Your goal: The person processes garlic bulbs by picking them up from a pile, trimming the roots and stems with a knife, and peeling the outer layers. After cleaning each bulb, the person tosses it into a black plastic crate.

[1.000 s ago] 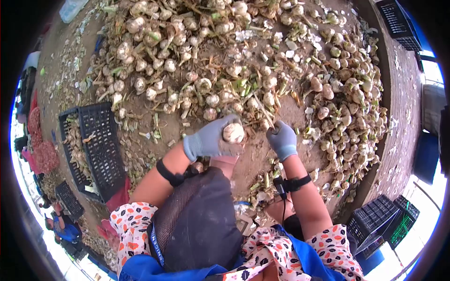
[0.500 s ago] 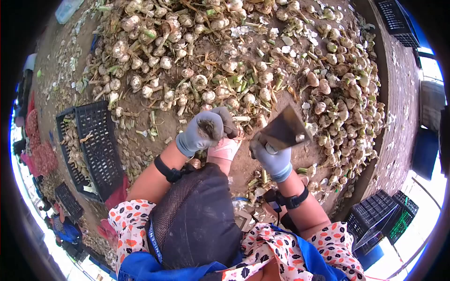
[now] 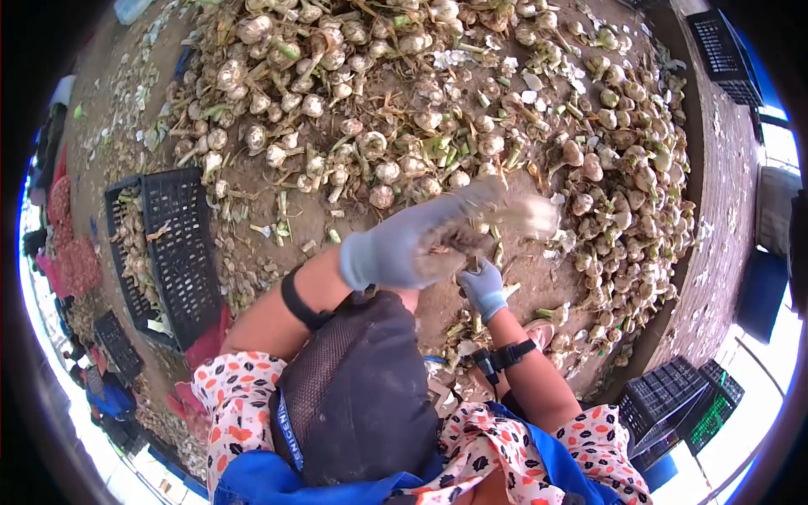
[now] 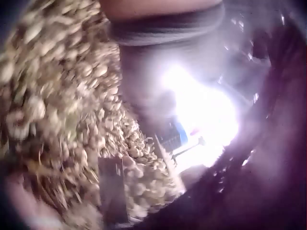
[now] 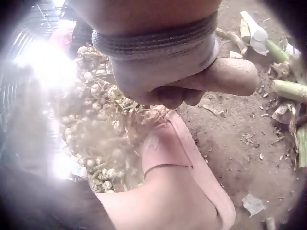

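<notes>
In the head view the gloved left hand reaches rightward over the lap, blurred, its fingers stretched out. Just beyond the fingertips is a motion-blurred pale garlic bulb; whether they touch it cannot be told. Below and to the right, the gloved right hand has its fingers curled. The right wrist view shows that hand gripping a wooden handle. A dark flat blade appears low in the left wrist view. The left hand's fingers are unclear there.
Garlic with stalks covers the ground ahead; another heap of bulbs lies right, beside a long ledge. A black crate stands left, more crates lower right. A foot is below the right hand.
The left hand has swung rightward, its fingers extending from a curl, and the bulb is now beyond them. The right hand has moved slightly down and left; the broad blade has dropped from clear head view.
</notes>
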### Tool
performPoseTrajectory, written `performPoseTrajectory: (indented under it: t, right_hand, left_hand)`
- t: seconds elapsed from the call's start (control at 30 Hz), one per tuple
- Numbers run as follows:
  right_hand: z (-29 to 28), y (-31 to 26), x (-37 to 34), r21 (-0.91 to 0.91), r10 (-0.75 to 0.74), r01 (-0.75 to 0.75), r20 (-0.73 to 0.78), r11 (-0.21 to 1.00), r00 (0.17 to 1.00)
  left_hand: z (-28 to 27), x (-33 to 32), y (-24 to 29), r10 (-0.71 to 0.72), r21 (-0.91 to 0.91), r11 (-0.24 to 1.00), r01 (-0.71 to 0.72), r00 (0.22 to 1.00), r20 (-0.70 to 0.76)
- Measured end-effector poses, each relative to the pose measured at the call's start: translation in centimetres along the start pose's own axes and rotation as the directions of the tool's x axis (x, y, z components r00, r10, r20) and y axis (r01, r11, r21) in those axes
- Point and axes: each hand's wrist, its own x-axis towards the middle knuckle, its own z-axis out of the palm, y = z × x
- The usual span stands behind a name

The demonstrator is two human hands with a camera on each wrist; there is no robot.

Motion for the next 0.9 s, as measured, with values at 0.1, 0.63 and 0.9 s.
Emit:
performPoseTrajectory:
  t: [0.1, 0.63, 0.9]
  right_hand:
    - [0.3, -1.1, -0.8, 0.035, -0.011, 0.009, 0.057, 0.999, 0.998]
    - [-1.5, -4.2, -0.6, -0.195, -0.146, 0.165, 0.109, 0.967, 0.983]
    - [-0.1, -12.2, -3.0, -0.651, -0.718, 0.661, 0.250, 0.373, 0.650]
  left_hand:
    - [-5.3, 4.1, -2.7, -0.137, 0.734, 0.668, 0.118, 0.990, -0.034]
    - [-9.7, -0.5, -3.8, -0.240, 0.480, 0.577, 0.661, 0.699, -0.674]
    - [-6.2, -1.0, -5.6, -0.710, -0.870, 0.387, 0.304, 0.700, -0.071]
